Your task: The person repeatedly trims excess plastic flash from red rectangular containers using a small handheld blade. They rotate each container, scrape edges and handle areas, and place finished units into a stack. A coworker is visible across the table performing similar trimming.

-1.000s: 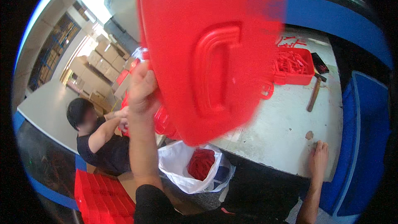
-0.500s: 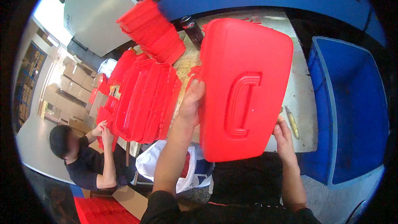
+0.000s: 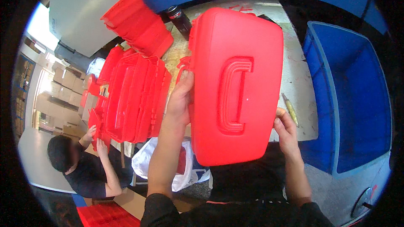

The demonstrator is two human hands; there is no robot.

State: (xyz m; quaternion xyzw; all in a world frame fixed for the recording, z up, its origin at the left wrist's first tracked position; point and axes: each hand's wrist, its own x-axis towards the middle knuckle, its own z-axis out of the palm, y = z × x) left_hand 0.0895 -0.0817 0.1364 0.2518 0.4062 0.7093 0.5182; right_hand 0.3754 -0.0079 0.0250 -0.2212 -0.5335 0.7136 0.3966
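A large red plastic toolbox point(image 3: 261, 88) with a moulded carry handle is upright in front of me, its flat handle face toward me. My left hand point(image 3: 182, 96) grips its left side near the latches, with the fingers partly hidden behind the box. My right hand point(image 3: 287, 131) is closed at the lower right edge, fingertips bent against the side. A yellow pointed hand tool point(image 3: 290, 110) lies on the worktable point(image 3: 305, 122), just beyond my right hand.
Stacked red trays point(image 3: 136, 96) and a stack of red bins point(image 3: 139, 25) stand left of the box, with a dark can point(image 3: 179, 21) behind. A blue tub point(image 3: 357, 101) stands right. A white bag point(image 3: 149, 159) is below. A co-worker point(image 3: 90, 168) handles a red part at left.
The toolbox and both my hands appear slightly further left in view, as does the whole scene. My grip looks the same. The co-worker's hands have moved apart on a red part.
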